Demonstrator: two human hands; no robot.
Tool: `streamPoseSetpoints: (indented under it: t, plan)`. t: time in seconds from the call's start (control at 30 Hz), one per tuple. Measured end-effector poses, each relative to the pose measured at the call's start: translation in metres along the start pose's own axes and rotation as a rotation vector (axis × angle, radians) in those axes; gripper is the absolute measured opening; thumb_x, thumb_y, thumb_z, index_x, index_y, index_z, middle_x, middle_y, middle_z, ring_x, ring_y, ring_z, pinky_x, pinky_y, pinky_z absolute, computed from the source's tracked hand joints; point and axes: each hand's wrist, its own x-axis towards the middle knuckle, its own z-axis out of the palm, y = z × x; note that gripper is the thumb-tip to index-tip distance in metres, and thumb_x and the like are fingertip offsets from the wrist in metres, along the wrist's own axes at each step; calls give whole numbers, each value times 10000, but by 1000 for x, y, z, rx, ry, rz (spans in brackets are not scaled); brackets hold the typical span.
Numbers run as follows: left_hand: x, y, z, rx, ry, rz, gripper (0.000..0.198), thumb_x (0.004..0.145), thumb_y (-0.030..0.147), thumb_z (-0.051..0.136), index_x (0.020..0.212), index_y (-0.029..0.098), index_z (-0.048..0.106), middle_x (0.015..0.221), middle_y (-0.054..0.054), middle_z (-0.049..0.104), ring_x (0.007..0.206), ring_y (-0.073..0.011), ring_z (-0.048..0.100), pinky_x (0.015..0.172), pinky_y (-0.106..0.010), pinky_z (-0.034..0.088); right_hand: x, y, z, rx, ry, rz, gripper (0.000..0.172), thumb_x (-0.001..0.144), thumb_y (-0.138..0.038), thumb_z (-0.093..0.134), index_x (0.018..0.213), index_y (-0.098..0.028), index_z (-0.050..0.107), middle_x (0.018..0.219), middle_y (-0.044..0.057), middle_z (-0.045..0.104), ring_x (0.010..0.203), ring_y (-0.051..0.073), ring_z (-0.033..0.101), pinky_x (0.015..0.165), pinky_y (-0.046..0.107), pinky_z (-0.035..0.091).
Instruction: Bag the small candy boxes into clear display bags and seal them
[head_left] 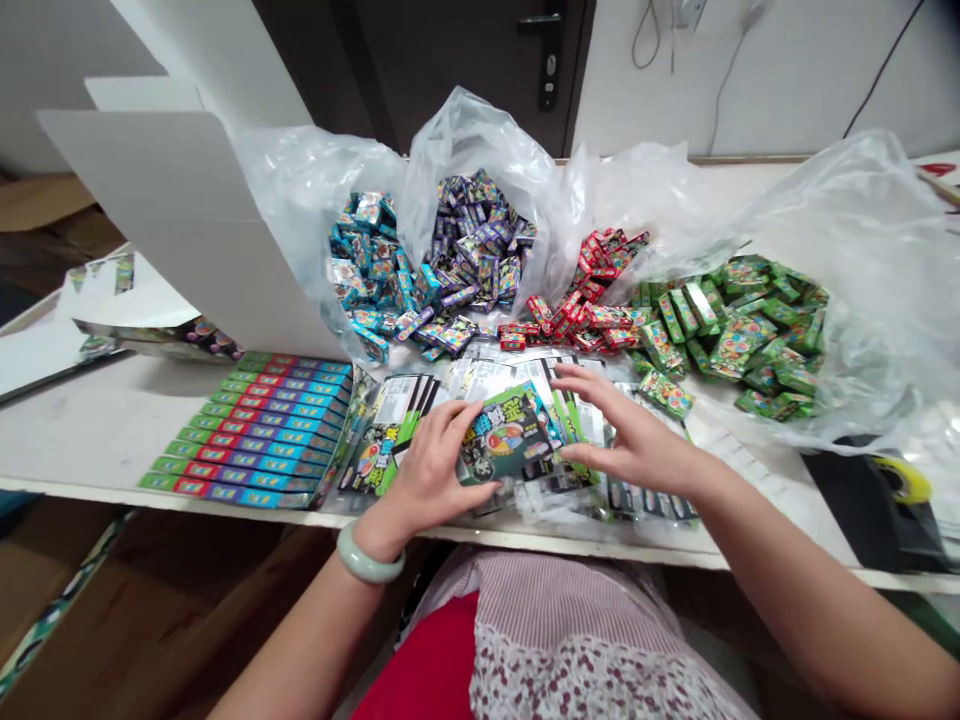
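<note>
My left hand, with a pale green bangle at the wrist, grips the left edge of a green and black printed packet. The packet is tilted above a spread of similar flat packets, and some carry clear plastic. My right hand is at the packet's right side with thumb and fingers apart; whether its fingertips touch the packet I cannot tell. Left of my hands, an open display box holds rows of small green, red, purple and blue boxes. More flat packets lie between that box and my left hand.
Clear plastic bags behind my hands spill small boxes: blue, purple, red and green. A white cardboard lid stands up at the left. Yellow tape lies at the right, near the table's front edge.
</note>
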Motion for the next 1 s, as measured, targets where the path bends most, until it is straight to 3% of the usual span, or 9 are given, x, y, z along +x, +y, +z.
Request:
streamPoseSetpoints:
  t: [0.1,0.2,0.27,0.37,0.53,0.73,0.83,0.93,1.0]
  plan:
    - [0,10,-2,32,108,-17,875,688,363,783,1412,187,324,1316,-169,441,1247,-356,436,1051,-550,394,-9,-4,25,207,180,158,457,867,-331,632,1290,-303,462,1362,105,496,1222,272,535,960,462,527]
    - [5,23,0,-142,133,-45,817,698,407,786,1366,200,362,1333,-161,461,1251,-348,451,1058,-551,390,-10,-8,34,435,262,188,390,871,-293,585,1242,-301,465,1190,78,590,999,212,645,793,373,595]
    - [10,31,10,-402,128,-147,611,800,398,702,1302,213,404,1238,-129,540,1140,-290,547,987,-497,465,-10,-9,27,430,309,157,316,862,-261,571,1175,-291,531,1196,77,578,1061,221,620,798,366,588]
    - [11,41,32,-791,135,-293,368,908,303,553,1240,224,417,1022,-68,607,930,-206,621,842,-394,539,-13,-9,13,234,334,143,254,864,-240,572,1111,-287,611,1285,88,516,1183,258,546,809,385,581]
    - [-3,52,59,-1027,147,-379,470,867,251,607,1299,232,423,1020,-52,592,918,-179,616,823,-332,535,-25,-4,21,-11,296,100,314,862,-285,655,1168,-323,596,1357,86,448,1268,291,464,1047,537,432]
    - [-24,46,54,-1124,19,-431,605,842,200,656,1387,304,415,1157,-53,596,935,-156,619,842,-281,523,-26,-8,40,56,231,55,115,889,-240,613,1001,-262,626,1249,83,516,1219,262,506,1015,501,453]
    - [-28,37,50,-1148,-1,-424,614,842,220,667,1392,320,414,1221,-64,590,978,-183,623,869,-320,534,-26,-12,41,52,190,44,209,891,-237,615,1091,-297,619,1335,80,475,1276,270,463,1046,518,420]
    - [-29,28,47,-1148,36,-430,641,847,246,669,1412,332,378,1241,-76,580,963,-190,632,879,-354,546,-35,-13,47,42,361,70,399,879,-238,631,1254,-338,535,1431,85,402,1340,287,394,1084,542,369]
    - [-29,26,45,-1140,45,-432,665,854,253,665,1430,339,344,1233,-79,582,932,-182,641,874,-361,554,-43,-13,56,141,548,153,434,868,-243,643,1267,-321,492,1315,98,506,1231,267,506,1014,503,447]
